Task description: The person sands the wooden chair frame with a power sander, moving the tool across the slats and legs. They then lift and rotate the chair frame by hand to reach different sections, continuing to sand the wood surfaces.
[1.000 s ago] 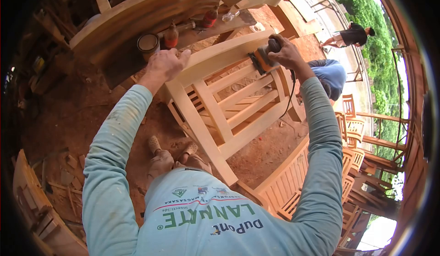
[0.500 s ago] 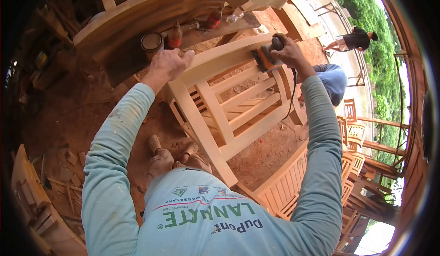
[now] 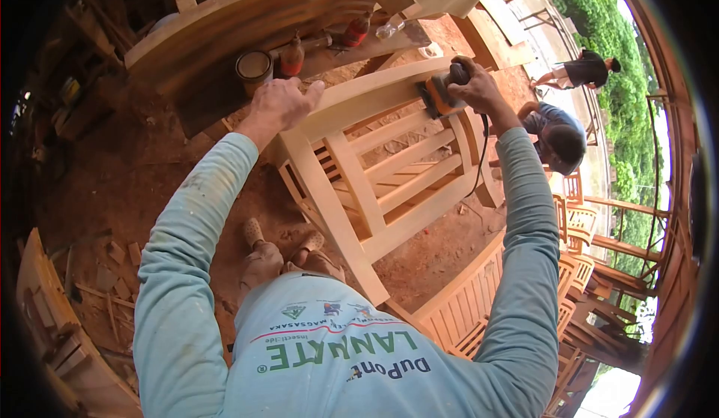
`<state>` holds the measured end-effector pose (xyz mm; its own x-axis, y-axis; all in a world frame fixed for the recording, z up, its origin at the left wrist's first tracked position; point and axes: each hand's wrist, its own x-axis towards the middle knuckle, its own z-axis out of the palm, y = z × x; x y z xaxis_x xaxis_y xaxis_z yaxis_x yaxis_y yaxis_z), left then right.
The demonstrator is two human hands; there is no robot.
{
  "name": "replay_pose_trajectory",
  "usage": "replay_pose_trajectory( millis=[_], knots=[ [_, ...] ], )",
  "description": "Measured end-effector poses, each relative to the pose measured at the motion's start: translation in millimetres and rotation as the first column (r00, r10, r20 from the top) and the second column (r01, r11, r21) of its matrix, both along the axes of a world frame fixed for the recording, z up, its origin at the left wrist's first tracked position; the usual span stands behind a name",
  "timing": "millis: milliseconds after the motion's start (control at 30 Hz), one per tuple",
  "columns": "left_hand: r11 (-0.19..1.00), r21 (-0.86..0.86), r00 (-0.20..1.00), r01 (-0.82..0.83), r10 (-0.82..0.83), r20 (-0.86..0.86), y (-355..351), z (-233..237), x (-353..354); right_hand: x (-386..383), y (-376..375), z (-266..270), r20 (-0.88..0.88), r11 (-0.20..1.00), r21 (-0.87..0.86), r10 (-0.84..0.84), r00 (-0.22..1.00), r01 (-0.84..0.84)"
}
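Note:
A slatted wooden furniture frame (image 3: 349, 240), pale and smooth, stands tilted in front of me. My right hand (image 3: 479, 88) is closed around an orange and black electric sander (image 3: 443, 96), whose pad sits against the frame's curved upper rail (image 3: 367, 94) near its far end. From the sander a black cord (image 3: 483, 159) hangs down past the slats. At the rail's near corner rests my left hand (image 3: 282, 108), its fingers curled over the wood and the thumb pointing toward the sander. The fingertips are partly hidden.
Beyond the frame, a bench holds an open can (image 3: 255, 67), two red bottles (image 3: 291, 56) (image 3: 358, 28) and a clear bottle (image 3: 390, 26). A person (image 3: 558, 135) bends at the right; another person (image 3: 588, 70) is farther off. Slatted chairs (image 3: 577, 223) and wood scraps (image 3: 112, 276) lie around.
The sander and my right hand have shifted very slightly in view. The nearby person at the right has come further into view, head now showing. My left hand stays at the corner.

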<state>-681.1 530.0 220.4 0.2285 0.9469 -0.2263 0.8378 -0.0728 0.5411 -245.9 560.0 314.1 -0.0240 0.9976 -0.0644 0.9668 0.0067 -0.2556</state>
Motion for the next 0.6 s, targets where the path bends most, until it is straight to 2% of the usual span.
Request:
replay_pose_trajectory(
  millis=[100,267,467,600],
  knots=[
    [1.0,-0.021,1.0,0.011,-0.011,0.004,2.9,-4.7,1.2,0.4,-9.9,-2.9,0.049,0.996,0.036,0.078,0.996,-0.08],
    [1.0,0.008,1.0,0.013,-0.013,0.003,1.5,-6.6,1.6,-19.9,-9.8,-9.3,0.073,0.991,0.098,0.089,0.993,-0.096],
    [1.0,-0.002,1.0,0.021,-0.021,0.004,3.4,-6.1,0.0,-42.9,-26.4,0.3,0.076,0.991,0.021,0.129,0.989,-0.131],
    [1.0,-0.005,1.0,0.027,-0.027,0.01,3.1,-5.5,-0.1,-64.8,-43.3,5.2,-0.025,0.989,-0.025,0.148,0.989,-0.148]
  ],
)
